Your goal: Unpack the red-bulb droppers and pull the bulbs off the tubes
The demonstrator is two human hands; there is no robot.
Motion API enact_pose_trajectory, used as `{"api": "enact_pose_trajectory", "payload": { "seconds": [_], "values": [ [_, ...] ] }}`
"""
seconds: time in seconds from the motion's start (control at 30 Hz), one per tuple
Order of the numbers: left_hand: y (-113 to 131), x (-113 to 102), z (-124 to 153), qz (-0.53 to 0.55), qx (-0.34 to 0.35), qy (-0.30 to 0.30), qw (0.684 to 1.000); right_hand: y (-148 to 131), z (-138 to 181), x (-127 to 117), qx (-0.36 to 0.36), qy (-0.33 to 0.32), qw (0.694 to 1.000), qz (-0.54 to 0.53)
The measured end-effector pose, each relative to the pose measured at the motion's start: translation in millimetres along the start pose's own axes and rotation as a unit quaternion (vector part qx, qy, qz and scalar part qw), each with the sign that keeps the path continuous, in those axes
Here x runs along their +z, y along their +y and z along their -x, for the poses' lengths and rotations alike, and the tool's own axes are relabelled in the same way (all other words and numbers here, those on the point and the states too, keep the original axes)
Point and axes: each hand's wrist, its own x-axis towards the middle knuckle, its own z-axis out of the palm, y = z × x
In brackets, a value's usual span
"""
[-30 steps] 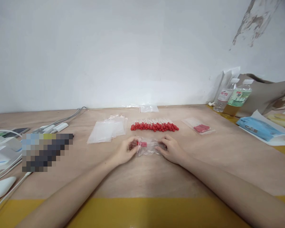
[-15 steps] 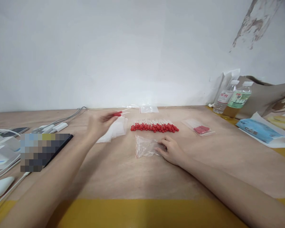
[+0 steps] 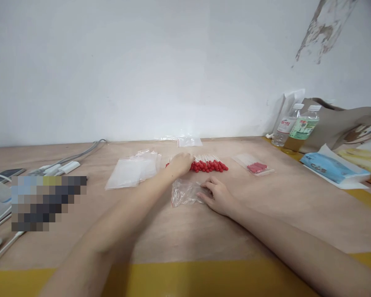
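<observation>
My left hand point(image 3: 182, 163) is over the left part of a row of thin white sticks with red tips point(image 3: 208, 166), its back towards me. Its fingers curl down and are mostly hidden, so what they hold does not show. Nearer to me lies a crumpled clear zip bag point(image 3: 185, 193). My right hand point(image 3: 219, 196) rests on the table with the bag's right end between thumb and bent fingers. To the right is another clear bag point(image 3: 255, 164) with red-tipped sticks inside.
Flat clear bags point(image 3: 131, 171) are spread at the left, and one more bag point(image 3: 189, 142) lies by the wall. Two bottles point(image 3: 302, 127), a tissue pack point(image 3: 330, 167) and a grey bag point(image 3: 336, 123) stand at the right. Cables point(image 3: 77, 154) and a blurred-out device point(image 3: 46, 202) lie left.
My left hand, with red-tipped sticks in it before, has moved right from above the flat bags to the row. My right hand stays at the crumpled bag. The view has shifted slightly.
</observation>
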Motion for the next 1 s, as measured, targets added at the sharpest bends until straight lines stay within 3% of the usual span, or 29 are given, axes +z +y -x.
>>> {"api": "enact_pose_trajectory", "payload": {
  "seconds": [0.13, 0.23, 0.33, 0.43, 0.63, 0.73, 0.9, 1.0],
  "values": [
    [-9, -6, 32, 0.094, -0.024, 0.067, 0.993, 0, 0, 0, -0.002, 0.003, 1.0, 0.0],
    [-7, -8, 72, 0.205, 0.014, 0.106, 0.973, -1, 0, 1, -0.014, 0.011, 1.0, 0.006],
    [-1, -1, 107, 0.248, 0.079, 0.039, 0.965, -3, 0, -1, -0.042, 0.024, 0.999, 0.024],
    [-4, 12, 127, 0.254, 0.111, -0.051, 0.96, -2, 0, -6, -0.071, -0.013, 0.997, 0.041],
    [-22, 25, 139, 0.239, 0.075, -0.122, 0.96, 13, -3, -24, -0.108, -0.214, 0.971, 0.018],
    [-25, 21, 141, 0.25, 0.076, -0.136, 0.956, 18, -5, -30, -0.108, -0.267, 0.958, 0.009],
    [-24, 20, 140, 0.291, 0.049, -0.119, 0.948, 16, -5, -32, -0.112, -0.268, 0.957, -0.001],
    [-23, 29, 137, 0.356, -0.043, -0.05, 0.932, 18, -6, -38, -0.083, -0.171, 0.982, -0.005]
  ]
}}
